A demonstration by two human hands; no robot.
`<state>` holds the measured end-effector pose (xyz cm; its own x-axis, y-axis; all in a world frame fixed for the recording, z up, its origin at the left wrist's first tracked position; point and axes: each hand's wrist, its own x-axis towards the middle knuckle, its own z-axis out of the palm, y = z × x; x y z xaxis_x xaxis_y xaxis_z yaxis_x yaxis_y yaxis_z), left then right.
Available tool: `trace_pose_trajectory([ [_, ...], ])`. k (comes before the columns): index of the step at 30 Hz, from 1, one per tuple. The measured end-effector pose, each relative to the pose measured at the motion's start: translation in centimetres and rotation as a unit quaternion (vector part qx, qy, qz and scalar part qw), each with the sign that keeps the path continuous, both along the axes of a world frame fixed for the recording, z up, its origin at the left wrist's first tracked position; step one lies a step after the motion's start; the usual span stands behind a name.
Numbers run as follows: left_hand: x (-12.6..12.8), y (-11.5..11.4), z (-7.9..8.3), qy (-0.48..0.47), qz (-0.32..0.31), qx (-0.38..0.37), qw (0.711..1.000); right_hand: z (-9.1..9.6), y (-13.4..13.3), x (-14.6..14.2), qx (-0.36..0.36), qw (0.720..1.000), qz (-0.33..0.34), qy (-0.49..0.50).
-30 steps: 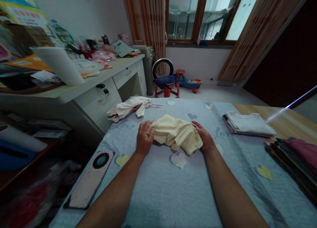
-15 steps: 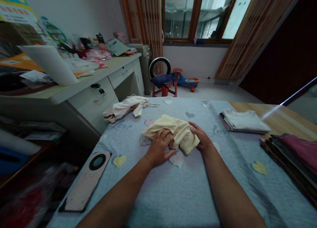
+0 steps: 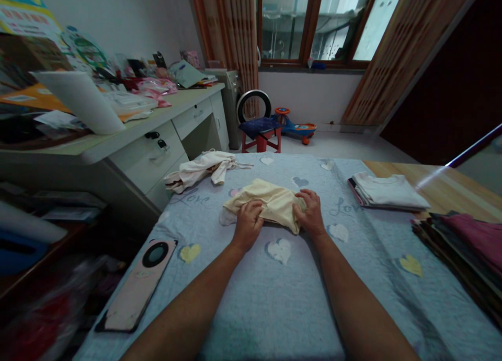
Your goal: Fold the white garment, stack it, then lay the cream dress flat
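A pale yellow cloth (image 3: pixel 270 196), perhaps a small garment, lies bunched and partly folded on the blue bed cover (image 3: pixel 274 298). Its exact kind does not show. My left hand (image 3: pixel 248 226) has its fingers curled over the near left edge of the cloth. At the right end, my right hand (image 3: pixel 311 214) grips the fabric between thumb and fingers. Some whitish, sheer material (image 3: pixel 228 217) sticks out under the cloth's left end. Beyond my left hand rests a crumpled off-white garment (image 3: pixel 202 170) with drawstrings.
A pink phone (image 3: pixel 137 288) lies at the left edge. On the right are a folded white stack (image 3: pixel 388 189) and a pile of dark and maroon clothes (image 3: pixel 466 246). A cluttered desk (image 3: pixel 149 136) stands left; a red stool (image 3: pixel 262 141) stands beyond the far edge.
My right hand has come from behind the cloth's right end to over it, its fingers bending inward. The drooping near flap is now tucked up, and the cloth looks flatter.
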<state>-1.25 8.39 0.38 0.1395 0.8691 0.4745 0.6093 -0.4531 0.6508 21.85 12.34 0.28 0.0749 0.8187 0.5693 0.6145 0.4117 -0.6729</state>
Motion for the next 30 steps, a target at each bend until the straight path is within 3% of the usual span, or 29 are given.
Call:
trace_pose_trajectory([
  [2, -0.3, 0.1, 0.3, -0.065, 0.003, -0.005, 0.998, 0.8, -0.8, -0.7, 0.020, 0.995, 0.005, -0.102],
  [6, -0.9, 0.4, 0.2, -0.216, 0.006, -0.066, 0.974, 1.6, -1.9, -2.1, -0.012, 0.971, 0.119, -0.209],
  [10, -1.6, 1.0, -0.5, -0.348, 0.051, -0.139, 0.926, 0.5, -2.2, -3.3, -0.065, 0.943, 0.195, -0.261],
  [14, -2.2, 1.4, -0.6, -0.426, 0.057, -0.153, 0.890, -1.1, -1.9, -3.8, -0.099, 0.934, 0.207, -0.273],
  [20, -2.1, 1.1, 0.3, -0.447, 0.020, -0.171, 0.878, -1.5, -1.0, -3.4, -0.062, 0.959, 0.225, -0.161],
  [24, -2.3, 0.9, 1.1, -0.449, -0.008, -0.220, 0.866, -0.6, -1.1, -3.3, -0.117, 0.967, 0.224, -0.040],
  [27, -2.5, 0.6, 1.4, -0.445, -0.061, -0.274, 0.850, -0.1, -1.3, -3.4, -0.161, 0.958, 0.220, 0.088],
  [30, -2.7, 0.3, 1.4, -0.398, -0.096, -0.290, 0.865, 0.0, -1.4, -3.6, -0.217, 0.921, 0.223, 0.237],
])
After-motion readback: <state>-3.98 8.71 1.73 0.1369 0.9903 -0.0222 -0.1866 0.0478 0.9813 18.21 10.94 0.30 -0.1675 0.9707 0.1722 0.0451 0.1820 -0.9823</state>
